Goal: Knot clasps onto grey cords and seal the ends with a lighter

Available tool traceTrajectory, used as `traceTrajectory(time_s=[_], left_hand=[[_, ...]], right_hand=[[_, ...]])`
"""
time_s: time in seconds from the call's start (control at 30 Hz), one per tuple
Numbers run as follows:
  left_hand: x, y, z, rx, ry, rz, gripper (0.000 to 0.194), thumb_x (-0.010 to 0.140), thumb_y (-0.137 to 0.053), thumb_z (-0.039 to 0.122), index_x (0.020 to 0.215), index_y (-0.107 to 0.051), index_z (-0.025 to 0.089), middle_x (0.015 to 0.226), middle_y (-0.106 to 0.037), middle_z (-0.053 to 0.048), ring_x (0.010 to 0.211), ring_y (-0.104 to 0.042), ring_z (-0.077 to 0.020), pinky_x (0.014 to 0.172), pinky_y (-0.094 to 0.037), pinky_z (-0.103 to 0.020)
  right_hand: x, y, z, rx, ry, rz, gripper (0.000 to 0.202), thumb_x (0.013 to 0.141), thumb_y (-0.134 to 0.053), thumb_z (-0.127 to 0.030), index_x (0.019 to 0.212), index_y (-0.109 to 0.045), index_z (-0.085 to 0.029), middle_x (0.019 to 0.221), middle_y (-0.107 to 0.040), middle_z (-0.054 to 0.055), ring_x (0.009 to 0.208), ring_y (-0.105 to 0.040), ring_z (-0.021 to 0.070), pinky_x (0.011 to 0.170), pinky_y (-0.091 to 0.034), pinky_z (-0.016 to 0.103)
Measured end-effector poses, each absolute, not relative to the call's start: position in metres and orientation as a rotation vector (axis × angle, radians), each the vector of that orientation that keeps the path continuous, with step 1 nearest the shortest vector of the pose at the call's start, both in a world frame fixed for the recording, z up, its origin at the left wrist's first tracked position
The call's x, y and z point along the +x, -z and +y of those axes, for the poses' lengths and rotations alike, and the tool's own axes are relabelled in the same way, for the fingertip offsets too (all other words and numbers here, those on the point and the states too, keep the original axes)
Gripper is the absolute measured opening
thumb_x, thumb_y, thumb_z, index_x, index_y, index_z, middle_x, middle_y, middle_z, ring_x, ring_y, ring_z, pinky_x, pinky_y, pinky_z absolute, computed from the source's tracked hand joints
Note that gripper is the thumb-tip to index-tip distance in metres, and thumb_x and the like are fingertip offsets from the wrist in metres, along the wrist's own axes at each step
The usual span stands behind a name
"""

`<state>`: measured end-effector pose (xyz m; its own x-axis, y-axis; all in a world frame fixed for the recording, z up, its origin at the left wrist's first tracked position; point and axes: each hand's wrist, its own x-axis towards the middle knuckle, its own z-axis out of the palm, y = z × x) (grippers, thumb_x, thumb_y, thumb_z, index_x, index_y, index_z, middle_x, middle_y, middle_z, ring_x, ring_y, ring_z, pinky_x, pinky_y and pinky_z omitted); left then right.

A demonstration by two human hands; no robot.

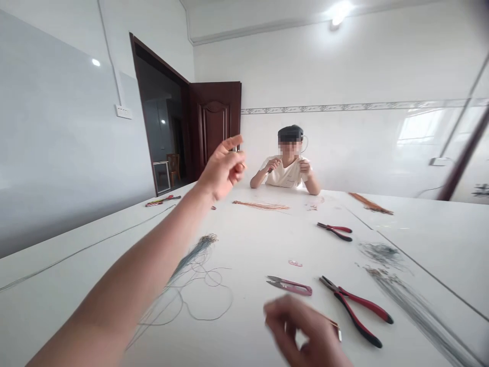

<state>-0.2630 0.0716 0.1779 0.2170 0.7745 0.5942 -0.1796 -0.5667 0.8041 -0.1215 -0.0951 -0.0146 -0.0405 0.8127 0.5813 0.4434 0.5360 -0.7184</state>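
Observation:
My left hand (pixel 225 168) is raised over the far side of the white table (pixel 244 244), arm stretched forward. Its fingers are bent in, one reaching further out; anything between them is too small to make out. Low in front, my right hand (pixel 305 329) is blurred, with its fingers curled as in a pinch. From behind its knuckles comes a thin brown cord (pixel 331 322) with a shiny end, seemingly held in it. Thread snips (pixel 292 286) with a pink handle lie just beyond that hand. Red-and-black pliers (pixel 357 306) rest to its right.
A bundle of grey-green cords (pixel 196 255) trails loose loops under my left forearm. More grey cords (pixel 416 311) lie at right, orange cords (pixel 263 206) further back. Smaller pliers (pixel 336 230) lie mid-table. Opposite sits a person (pixel 286 171) with both hands raised.

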Motion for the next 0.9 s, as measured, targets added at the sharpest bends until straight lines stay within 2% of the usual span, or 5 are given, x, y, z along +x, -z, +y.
traceTrajectory(time_s=[0.07,0.23,0.5,0.7,0.9], left_hand=[[-0.237,-0.165,0.029,1.607,-1.292,0.327,0.042,0.07,-0.061,0.017,0.111,-0.053,0.026,0.059,-0.042,0.009,0.048,-0.042,-0.0028,0.045,-0.031,-0.015],[-0.2,-0.13,-0.045,1.287,-1.065,0.191,0.036,0.07,-0.06,0.012,0.103,-0.054,0.026,0.055,-0.045,0.009,0.048,-0.039,-0.0028,0.049,-0.033,-0.016],[-0.201,-0.109,-0.055,1.131,-1.023,0.312,0.037,0.064,-0.067,0.016,0.097,-0.057,0.027,0.061,-0.051,0.006,0.059,-0.045,-0.0071,0.055,-0.034,-0.02],[-0.198,-0.104,-0.051,1.086,-1.038,0.363,0.031,0.061,-0.065,0.012,0.088,-0.059,0.025,0.06,-0.048,0.008,0.051,-0.039,-0.0035,0.053,-0.033,-0.019],[-0.195,-0.102,-0.048,1.197,-1.052,0.33,0.027,0.065,-0.066,0.013,0.089,-0.058,0.022,0.062,-0.053,0.006,0.056,-0.044,-0.0048,0.054,-0.037,-0.018]], right_hand=[[-0.105,-0.033,-0.098,-1.011,-0.245,-1.459,0.005,0.084,-0.055,-0.022,0.086,-0.06,-0.022,0.072,-0.063,0.0,0.059,-0.058,0.0117,0.051,-0.049,0.018],[-0.086,-0.104,-0.112,-0.779,0.035,-1.228,0.027,0.078,-0.063,-0.015,0.102,-0.055,-0.023,0.093,-0.062,0.005,0.082,-0.064,0.0168,0.065,-0.058,0.027],[-0.096,-0.075,-0.108,-0.838,0.301,-1.467,0.041,0.081,-0.057,-0.003,0.113,-0.052,-0.026,0.099,-0.063,0.003,0.085,-0.063,0.016,0.074,-0.057,0.03],[-0.095,-0.077,-0.104,-0.96,0.551,-1.489,0.029,0.085,-0.053,-0.007,0.106,-0.053,-0.026,0.082,-0.066,0.001,0.078,-0.066,0.0164,0.062,-0.056,0.026],[-0.084,-0.083,-0.107,-0.989,0.222,-1.407,0.023,0.082,-0.057,-0.013,0.1,-0.051,-0.025,0.08,-0.065,0.001,0.075,-0.066,0.015,0.059,-0.056,0.023]])
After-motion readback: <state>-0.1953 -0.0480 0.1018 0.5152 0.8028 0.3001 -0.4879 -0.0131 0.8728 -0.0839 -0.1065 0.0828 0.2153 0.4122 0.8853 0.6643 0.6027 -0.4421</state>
